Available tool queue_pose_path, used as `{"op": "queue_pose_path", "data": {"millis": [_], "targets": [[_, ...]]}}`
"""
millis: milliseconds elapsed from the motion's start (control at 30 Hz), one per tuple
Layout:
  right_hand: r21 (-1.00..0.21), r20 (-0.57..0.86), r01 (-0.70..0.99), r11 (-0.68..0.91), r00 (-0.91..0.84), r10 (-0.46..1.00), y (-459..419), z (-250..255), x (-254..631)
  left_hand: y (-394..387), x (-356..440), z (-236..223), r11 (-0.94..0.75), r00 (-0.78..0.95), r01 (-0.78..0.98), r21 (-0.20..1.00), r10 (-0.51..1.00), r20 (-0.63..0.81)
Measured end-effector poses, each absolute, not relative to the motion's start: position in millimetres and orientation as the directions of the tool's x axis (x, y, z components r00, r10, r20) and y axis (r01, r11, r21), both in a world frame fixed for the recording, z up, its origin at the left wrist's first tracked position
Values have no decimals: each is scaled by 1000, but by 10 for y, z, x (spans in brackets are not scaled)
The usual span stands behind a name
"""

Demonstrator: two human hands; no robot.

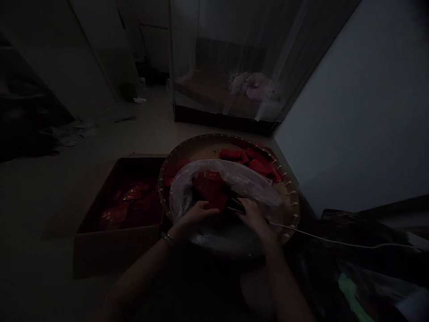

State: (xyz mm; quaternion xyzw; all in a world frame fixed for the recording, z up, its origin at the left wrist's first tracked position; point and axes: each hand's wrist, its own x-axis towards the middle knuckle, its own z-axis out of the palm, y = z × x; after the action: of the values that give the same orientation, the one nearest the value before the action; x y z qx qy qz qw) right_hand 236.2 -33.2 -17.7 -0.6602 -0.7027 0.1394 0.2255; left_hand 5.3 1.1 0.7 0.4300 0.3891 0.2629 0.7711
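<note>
The room is very dark. A round woven basket [291, 202] lies in front of me with red packets [258, 164] along its far side. A clear plastic bag [241, 178] with more red packets inside rests across the basket. My left hand [196, 213] grips a red packet [214, 197] at the bag's near edge. My right hand [253, 215] holds a small dark object beside it; what it is cannot be made out. A bracelet sits on my left wrist.
A cardboard box [114, 250] to the left holds more red packets. A white cable [335, 241] runs off to the right. A bed under netting [231, 96] stands beyond, a wall [362, 112] on the right, and scattered litter lies on the floor at left.
</note>
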Motion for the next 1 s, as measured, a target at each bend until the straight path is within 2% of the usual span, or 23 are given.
{"op": "queue_pose_path", "data": {"millis": [100,167,267,400,533,733,1000], "targets": [[-333,60,943,15,6,998,-389,-314,2454,1,81,2,542,535,-114,833,740,-408],[-307,48,952,7,8,999,-388,-361,2478,-5,89,4,561,533,-105,821,729,-430],[-390,57,921,28,-6,998,-344,-334,2519,-9,74,10,553,552,-75,830,716,-427],[-660,104,750,35,45,994,-299,-126,2605,-6,58,1,496,557,5,868,720,-415],[-833,13,553,-18,52,999,-309,152,2604,-29,134,-22,419,593,100,903,703,-392],[-857,-63,513,-41,-26,998,-311,347,2411,-128,324,30,367,652,165,915,656,-381],[-830,-61,554,-64,24,998,-285,333,2388,-165,276,67,375,670,257,891,595,-444]]}}
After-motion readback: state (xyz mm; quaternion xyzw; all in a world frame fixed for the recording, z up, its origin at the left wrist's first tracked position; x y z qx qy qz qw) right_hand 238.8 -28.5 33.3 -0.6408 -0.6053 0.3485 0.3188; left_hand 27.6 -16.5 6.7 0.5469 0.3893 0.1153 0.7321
